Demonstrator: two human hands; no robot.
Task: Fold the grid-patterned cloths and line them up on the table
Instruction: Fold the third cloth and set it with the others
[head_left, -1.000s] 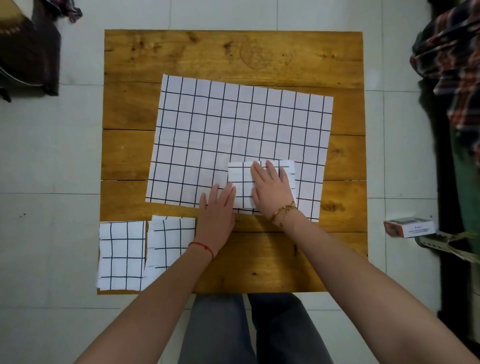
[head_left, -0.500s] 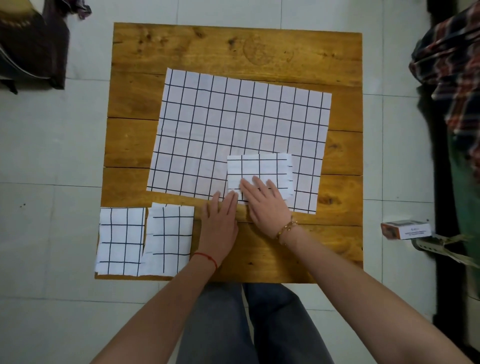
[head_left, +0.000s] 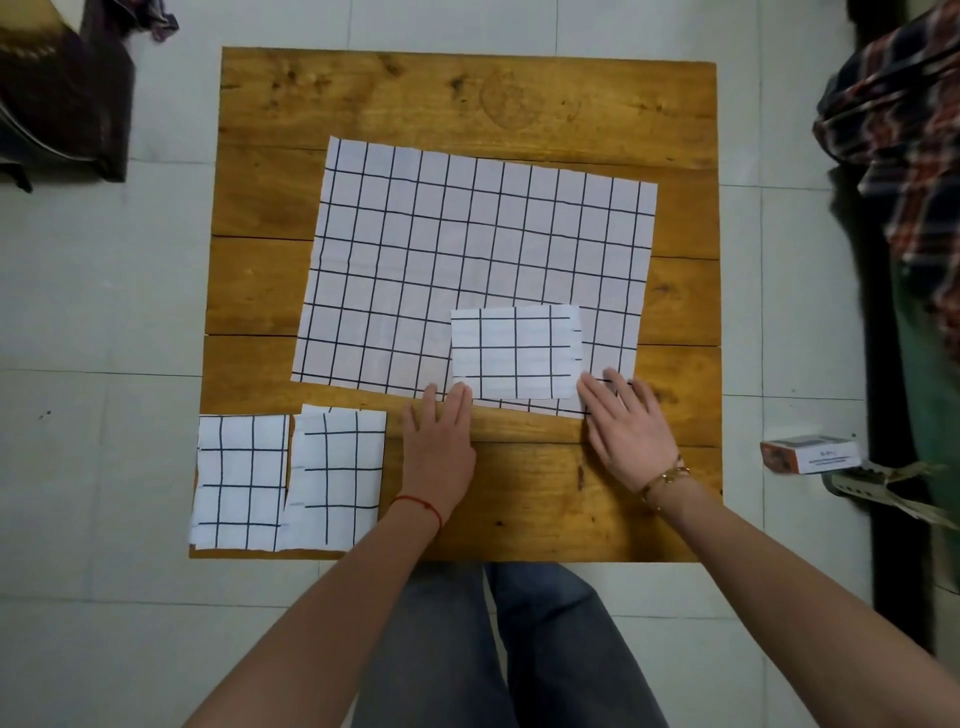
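A large white cloth with a black grid (head_left: 447, 260) lies spread flat across the middle of the wooden table (head_left: 467, 93). On its near right part sits a small folded grid cloth (head_left: 514, 351). My left hand (head_left: 439, 441) lies flat with straight fingers, its fingertips at the folded cloth's near left corner. My right hand (head_left: 626, 428) lies flat too, fingertips touching the folded cloth's near right corner and the large cloth's edge. Two more folded grid cloths, one (head_left: 239, 480) at the near left corner and one (head_left: 335, 478) beside it, lie side by side.
A small box (head_left: 808, 454) lies on the tiled floor right of the table, next to a shoe (head_left: 878, 483). Plaid fabric (head_left: 904, 130) hangs at the far right. A dark bag (head_left: 57, 104) sits at the upper left. My legs are under the table's near edge.
Both hands slid back toward me off the small folded cloth. The right hand moved from its top to its near right corner, and the left hand now touches its near left corner.
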